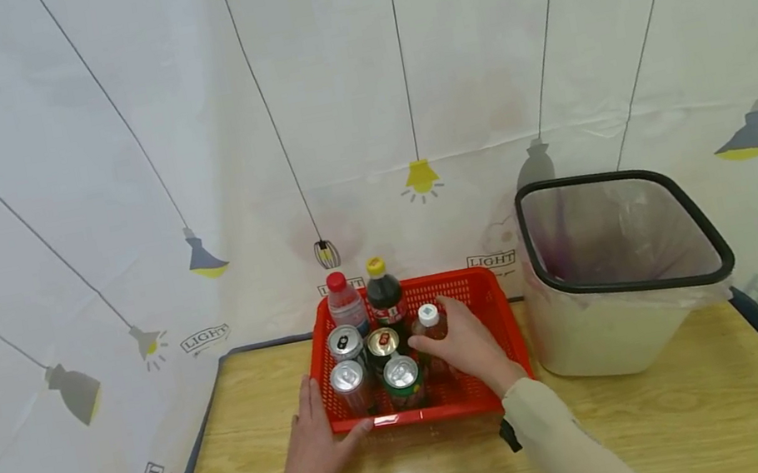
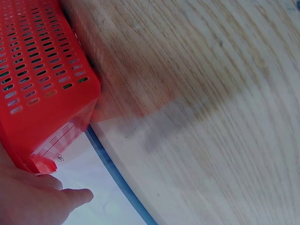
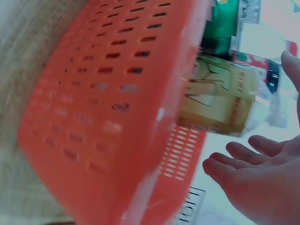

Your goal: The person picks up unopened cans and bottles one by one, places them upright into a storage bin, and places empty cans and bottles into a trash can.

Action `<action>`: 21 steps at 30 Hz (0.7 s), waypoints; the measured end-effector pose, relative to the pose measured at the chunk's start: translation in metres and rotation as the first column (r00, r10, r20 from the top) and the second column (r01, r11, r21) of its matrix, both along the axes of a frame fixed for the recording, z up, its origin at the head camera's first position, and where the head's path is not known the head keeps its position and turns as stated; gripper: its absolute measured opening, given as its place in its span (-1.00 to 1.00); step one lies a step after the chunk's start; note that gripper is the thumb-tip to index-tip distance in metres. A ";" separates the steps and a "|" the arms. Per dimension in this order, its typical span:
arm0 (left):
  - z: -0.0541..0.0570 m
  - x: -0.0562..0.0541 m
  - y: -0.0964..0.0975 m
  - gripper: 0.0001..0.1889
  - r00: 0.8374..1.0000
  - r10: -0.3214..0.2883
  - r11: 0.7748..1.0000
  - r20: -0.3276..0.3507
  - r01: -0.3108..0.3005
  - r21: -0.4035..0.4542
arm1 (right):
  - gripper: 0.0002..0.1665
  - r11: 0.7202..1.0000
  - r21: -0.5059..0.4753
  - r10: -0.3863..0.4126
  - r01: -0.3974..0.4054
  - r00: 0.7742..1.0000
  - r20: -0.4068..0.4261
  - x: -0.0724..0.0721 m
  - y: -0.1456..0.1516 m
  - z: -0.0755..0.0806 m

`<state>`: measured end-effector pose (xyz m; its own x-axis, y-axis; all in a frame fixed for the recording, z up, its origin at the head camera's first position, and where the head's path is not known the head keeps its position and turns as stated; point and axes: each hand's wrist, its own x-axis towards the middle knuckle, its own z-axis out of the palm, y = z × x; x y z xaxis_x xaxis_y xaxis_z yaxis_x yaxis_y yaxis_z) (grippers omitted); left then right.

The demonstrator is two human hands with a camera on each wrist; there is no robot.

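A red plastic basket (image 1: 484, 403) holds several drink cans and bottles. My left hand (image 1: 317, 448) rests at its front left corner, fingers straight along the side and thumb by the front rim. In the head view my right hand (image 1: 471, 341) reaches round a white-capped bottle (image 1: 428, 315), thumb on the near left and fingers beyond. The right wrist view shows spread fingers beside a gold-labelled drink (image 3: 220, 93), with a gap between. Left of that bottle stand a gold-topped can (image 1: 382, 342), a green can (image 1: 401, 374), a yellow-capped cola bottle (image 1: 385, 294) and a red-capped bottle (image 1: 345, 302).
A bin (image 1: 594, 334) with a black rim and a clear liner stands right of the basket. The wooden table (image 1: 237, 464) meets a white cloth (image 1: 341, 108) printed with lamps at the back and sides. Two silver-topped cans (image 1: 349, 375) stand at the basket's left.
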<state>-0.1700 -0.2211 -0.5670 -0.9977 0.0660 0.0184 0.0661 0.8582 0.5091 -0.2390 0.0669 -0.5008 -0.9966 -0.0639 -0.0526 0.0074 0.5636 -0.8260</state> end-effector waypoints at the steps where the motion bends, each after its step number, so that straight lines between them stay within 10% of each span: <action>1: 0.001 0.000 0.000 0.35 1.000 0.001 1.000 0.000 -0.001 0.001 | 0.19 1.000 0.016 0.004 -0.004 1.000 -0.006 0.003 0.002 0.002; 21: 0.001 -0.003 -0.004 0.33 1.000 -0.015 1.000 -0.006 0.015 -0.028 | 0.07 0.956 0.287 0.151 -0.060 0.940 -0.307 0.091 0.059 0.015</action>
<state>-0.1731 -0.2255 -0.5663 -0.9964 0.0814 0.0227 0.0822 0.8707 0.4848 -0.1481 0.1262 -0.4858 -0.9502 -0.1984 0.2401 -0.3052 0.7475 -0.5900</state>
